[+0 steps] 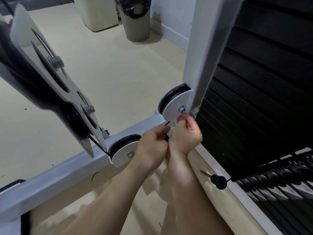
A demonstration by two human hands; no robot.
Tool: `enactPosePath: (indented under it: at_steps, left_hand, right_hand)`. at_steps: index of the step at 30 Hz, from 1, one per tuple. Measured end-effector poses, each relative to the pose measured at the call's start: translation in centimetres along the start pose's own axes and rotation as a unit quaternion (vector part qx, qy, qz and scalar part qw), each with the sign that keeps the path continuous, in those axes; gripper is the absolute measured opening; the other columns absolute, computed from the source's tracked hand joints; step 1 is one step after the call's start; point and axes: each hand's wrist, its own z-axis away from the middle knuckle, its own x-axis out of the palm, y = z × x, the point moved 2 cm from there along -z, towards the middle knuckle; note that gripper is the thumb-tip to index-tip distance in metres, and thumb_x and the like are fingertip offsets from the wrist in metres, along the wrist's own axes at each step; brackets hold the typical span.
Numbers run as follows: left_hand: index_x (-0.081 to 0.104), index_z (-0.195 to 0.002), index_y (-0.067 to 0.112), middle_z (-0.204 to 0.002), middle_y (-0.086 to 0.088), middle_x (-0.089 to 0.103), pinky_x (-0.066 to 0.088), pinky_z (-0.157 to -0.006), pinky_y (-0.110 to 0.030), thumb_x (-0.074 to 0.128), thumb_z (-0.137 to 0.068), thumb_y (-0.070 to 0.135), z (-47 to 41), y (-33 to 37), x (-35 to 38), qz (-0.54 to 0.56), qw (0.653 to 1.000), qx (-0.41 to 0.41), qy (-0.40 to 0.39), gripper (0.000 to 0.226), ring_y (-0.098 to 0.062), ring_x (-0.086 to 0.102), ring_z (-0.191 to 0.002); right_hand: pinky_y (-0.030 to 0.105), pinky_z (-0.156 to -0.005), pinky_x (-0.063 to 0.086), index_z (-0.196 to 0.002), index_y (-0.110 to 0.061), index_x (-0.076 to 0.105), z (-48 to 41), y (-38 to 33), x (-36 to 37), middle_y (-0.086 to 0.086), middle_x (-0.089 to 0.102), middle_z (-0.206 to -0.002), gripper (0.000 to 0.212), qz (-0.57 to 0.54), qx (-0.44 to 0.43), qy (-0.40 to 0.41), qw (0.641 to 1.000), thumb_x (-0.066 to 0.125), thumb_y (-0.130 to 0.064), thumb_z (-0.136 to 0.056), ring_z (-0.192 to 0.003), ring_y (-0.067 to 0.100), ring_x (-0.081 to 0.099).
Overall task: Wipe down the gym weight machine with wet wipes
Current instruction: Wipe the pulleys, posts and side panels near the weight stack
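Head view. White-framed weight machine (199, 56) fills the scene, black weight stack (262, 99) to the right, base beam (50, 182) running low across beige floor (110, 73). Two bins (137, 22) stand far back by the wall. Upper pulley plate (174, 106) sits at the foot of the upright; lower pulley plate (122, 153) on the beam. Right hand (188, 134), fingers curled, pinches a crumpled wet wipe (174, 122) against the upper plate's bottom edge, just under its bolt. Left hand (152, 150) is touching the right one, fingers curled round the black cable (166, 138). Black-knobbed selector pin (218, 181) hangs beside the stack.
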Motion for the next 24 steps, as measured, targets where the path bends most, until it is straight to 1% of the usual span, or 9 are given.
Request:
enactPosePath:
  at_steps: [4,6,8,10,13,17,19,21,24]
  left_hand:
    - [0.056,-0.133,0.01,-0.119,-0.003,0.067,0.051,-0.098,-0.034,0.05,-0.083,-0.002,-1.7,-1.8,1.2,0.06,0.994,-0.068,-0.056,0.052,-0.015,0.064,-0.109]
    - [0.053,-0.133,0.009,-0.122,-0.007,0.065,0.051,-0.086,-0.03,0.043,-0.087,-0.014,-2.3,-2.6,1.8,0.141,0.981,-0.109,-0.08,0.053,-0.017,0.062,-0.104]
    - [0.052,-0.131,0.017,-0.115,-0.008,0.066,0.05,-0.071,-0.026,0.043,-0.091,-0.01,-2.9,-2.8,2.7,0.219,0.961,-0.142,-0.087,0.049,-0.017,0.061,-0.091]
    - [0.059,-0.124,0.017,-0.102,-0.01,0.067,0.047,-0.065,-0.026,0.043,-0.093,-0.003,-3.6,-3.1,4.1,0.276,0.942,-0.163,-0.1,0.04,-0.017,0.06,-0.08]
    - [0.062,-0.125,0.012,-0.114,-0.015,0.068,0.052,-0.079,-0.03,0.039,-0.088,-0.007,-4.9,-3.5,5.6,0.307,0.929,-0.181,-0.1,0.047,-0.023,0.067,-0.1]
    - [0.066,-0.114,0.004,-0.101,-0.013,0.071,0.053,-0.071,-0.027,0.033,-0.08,-0.018,-6.2,-2.9,6.2,0.287,0.94,-0.158,-0.096,0.053,-0.021,0.068,-0.093]
    - [0.064,-0.105,-0.003,-0.088,-0.016,0.066,0.052,-0.068,-0.03,0.036,-0.079,-0.018,-6.5,-2.5,6.5,0.288,0.944,-0.138,-0.089,0.041,-0.025,0.064,-0.082]
    - [0.062,-0.095,0.001,-0.08,-0.015,0.059,0.047,-0.068,-0.034,0.045,-0.077,-0.013,-6.4,-2.1,6.8,0.314,0.939,-0.133,-0.055,0.029,-0.027,0.058,-0.077]
    - [0.067,-0.086,0.008,-0.069,-0.009,0.061,0.046,-0.069,-0.032,0.046,-0.08,-0.014,-6.0,-1.8,7.0,0.422,0.892,-0.159,0.017,0.03,-0.024,0.059,-0.071]
  right_hand:
    - [0.027,-0.087,0.053,-0.095,-0.018,0.076,-0.3,1.8,-0.7,-0.002,0.073,-0.097,0.033,0.109,-0.046,-0.035,0.992,0.053,0.004,-0.088,-0.098,0.015,0.068]
    - [0.024,-0.086,0.052,-0.098,-0.016,0.076,-0.5,2.1,-1.9,0.0,0.073,-0.099,0.03,0.175,-0.102,-0.059,0.977,0.054,0.004,-0.089,-0.098,0.015,0.066]
    - [0.024,-0.087,0.051,-0.101,-0.014,0.075,-0.8,2.0,-2.7,0.0,0.072,-0.103,0.025,0.213,-0.149,-0.087,0.962,0.057,0.001,-0.091,-0.098,0.013,0.065]
    - [0.028,-0.097,0.049,-0.112,-0.015,0.072,-1.0,1.9,-3.4,-0.002,0.069,-0.115,0.032,0.25,-0.142,-0.134,0.948,0.052,0.001,-0.092,-0.109,0.013,0.061]
    - [0.028,-0.109,0.039,-0.132,-0.02,0.06,-1.6,1.7,-4.3,-0.002,0.057,-0.136,0.048,0.331,-0.095,-0.216,0.914,0.043,0.002,-0.093,-0.128,0.014,0.05]
    - [0.04,-0.106,0.041,-0.146,-0.033,0.039,-2.8,2.4,-5.9,0.0,0.051,-0.141,0.058,0.467,-0.066,-0.297,0.83,0.043,-0.009,-0.093,-0.128,0.022,0.049]
    - [0.043,-0.102,0.044,-0.146,-0.036,0.037,-3.1,3.1,-6.0,-0.001,0.055,-0.136,0.056,0.487,-0.05,-0.314,0.814,0.043,-0.016,-0.094,-0.124,0.022,0.052]
    - [0.042,-0.101,0.046,-0.139,-0.029,0.046,-3.5,3.4,-5.5,0.0,0.059,-0.129,0.044,0.486,-0.046,-0.306,0.817,0.045,-0.021,-0.096,-0.12,0.022,0.055]
    - [0.04,-0.095,0.05,-0.129,-0.031,0.056,-3.8,3.6,-4.7,-0.003,0.064,-0.12,0.045,0.366,-0.023,-0.301,0.88,0.05,-0.018,-0.087,-0.112,0.02,0.061]
